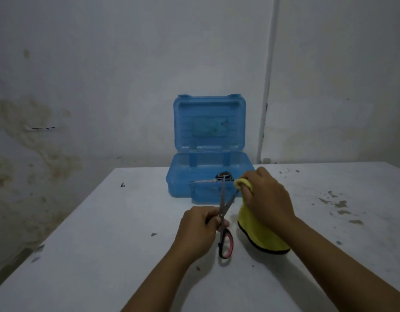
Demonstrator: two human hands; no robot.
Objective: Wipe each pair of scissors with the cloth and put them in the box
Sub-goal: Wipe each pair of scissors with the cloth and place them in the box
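While the left hand point(198, 230) curls its fingers around the upper handle and pivot of a pair of pink-and-black scissors point(225, 224), the blades stand apart in a narrow V pointing away from the person, and the lower handle loop hangs free below the hand. The right hand point(265, 195) is closed over a yellow cloth point(261, 235) with a dark edge, pinching a fold of it around the tip of the right-hand blade; the rest of the cloth drapes down toward the white table point(104, 255). Just beyond both hands sits one translucent blue plastic box point(183, 183), its hinged lid point(209, 123) standing upright against the wall. Inside lies a second pair of scissors point(219, 177) with dark handles (so two pairs are visible in all), flat on the bottom of the box.
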